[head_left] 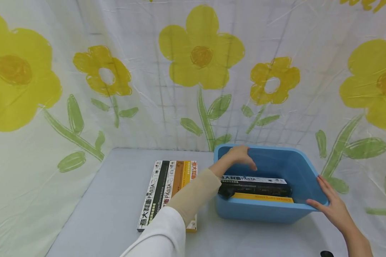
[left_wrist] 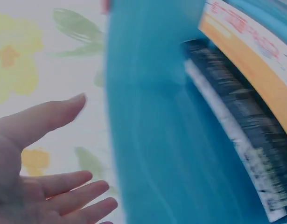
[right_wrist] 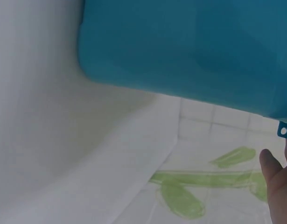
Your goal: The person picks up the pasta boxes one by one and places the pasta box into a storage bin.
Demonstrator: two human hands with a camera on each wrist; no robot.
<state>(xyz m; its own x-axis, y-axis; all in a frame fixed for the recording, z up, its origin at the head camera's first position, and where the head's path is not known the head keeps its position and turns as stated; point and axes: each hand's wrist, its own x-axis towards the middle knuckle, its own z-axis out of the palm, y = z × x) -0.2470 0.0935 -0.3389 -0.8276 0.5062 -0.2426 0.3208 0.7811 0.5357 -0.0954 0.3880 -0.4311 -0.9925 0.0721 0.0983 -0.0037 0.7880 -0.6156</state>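
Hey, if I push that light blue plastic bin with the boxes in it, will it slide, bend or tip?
The light blue, rounded-corner plastic bin looks likelier to slide than tip, being wide and low. Its smooth, moulded walls suggest it's fairly stiff, perhaps a bit slippery. The long black-and-white printed box inside might shift, as nothing visible fastens it.

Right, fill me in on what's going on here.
A person is working at a blue bin. The left hand is empty, fingers loose, at the bin's left end; the right hand touches its right rim. Inside are a black box and a yellow box. More boxes lie side by side on the table, left of the bin.
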